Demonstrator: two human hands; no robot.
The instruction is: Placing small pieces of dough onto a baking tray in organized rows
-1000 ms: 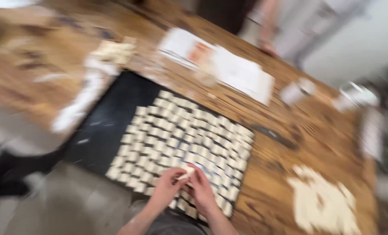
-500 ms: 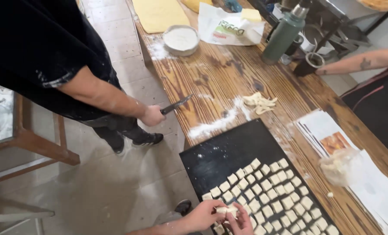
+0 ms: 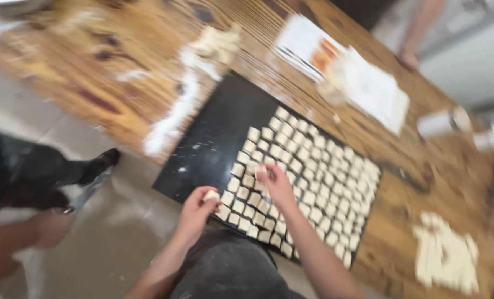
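A black tray (image 3: 219,138) lies on the wooden table (image 3: 119,61), its right part filled with several rows of small square dough pieces (image 3: 319,182). My left hand (image 3: 198,213) is at the tray's near edge, fingers closed on one dough piece. Over the rows near the middle of the tray, my right hand (image 3: 275,182) pinches another dough piece. The frame is blurred by motion.
A line of flour (image 3: 172,116) and a dough lump (image 3: 219,41) lie left of the tray. Papers (image 3: 341,72) lie beyond it, and cut dough (image 3: 443,254) lies at the right. Another person's hand (image 3: 50,224) holds a knife (image 3: 89,191) at the left; another hand (image 3: 410,58) rests far right.
The view has swung between frames. My hands, together over the tray's near rows before, are now apart, the left at the tray edge and the right farther in.
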